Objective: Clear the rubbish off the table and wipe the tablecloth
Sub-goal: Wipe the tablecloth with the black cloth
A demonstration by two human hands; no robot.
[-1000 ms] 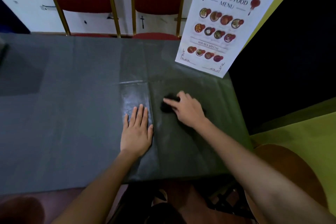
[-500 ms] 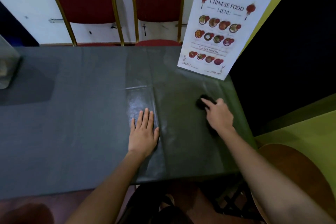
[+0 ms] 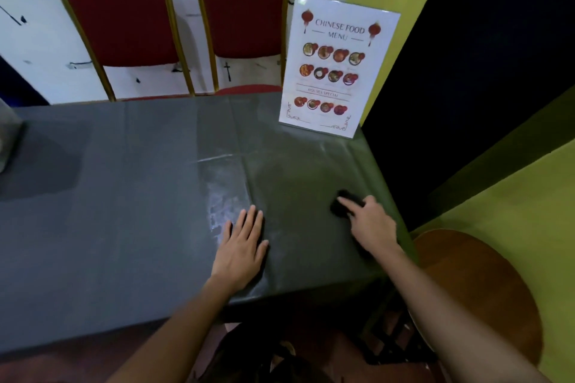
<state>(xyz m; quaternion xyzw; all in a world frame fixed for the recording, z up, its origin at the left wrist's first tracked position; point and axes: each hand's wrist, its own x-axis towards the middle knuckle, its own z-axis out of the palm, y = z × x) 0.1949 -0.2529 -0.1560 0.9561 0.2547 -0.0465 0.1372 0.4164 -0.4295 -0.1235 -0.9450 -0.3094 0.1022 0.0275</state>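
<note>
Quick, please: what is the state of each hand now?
Left hand: open, flat on the tablecloth.
Right hand: pressing a dark cloth on the tablecloth.

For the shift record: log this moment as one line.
stage: wiping | right hand: pressing small dark cloth on dark grey plastic tablecloth | left hand: flat, steadying | rubbish: none visible

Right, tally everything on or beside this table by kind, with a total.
Red chairs with gold frames: 2
Standing menu card: 1
Dark wiping cloth, under the right hand: 1
Round wooden stool: 1
Clear container at the left edge, mostly cut off: 1
Total: 6
The left hand rests flat on the tablecloth.
</note>
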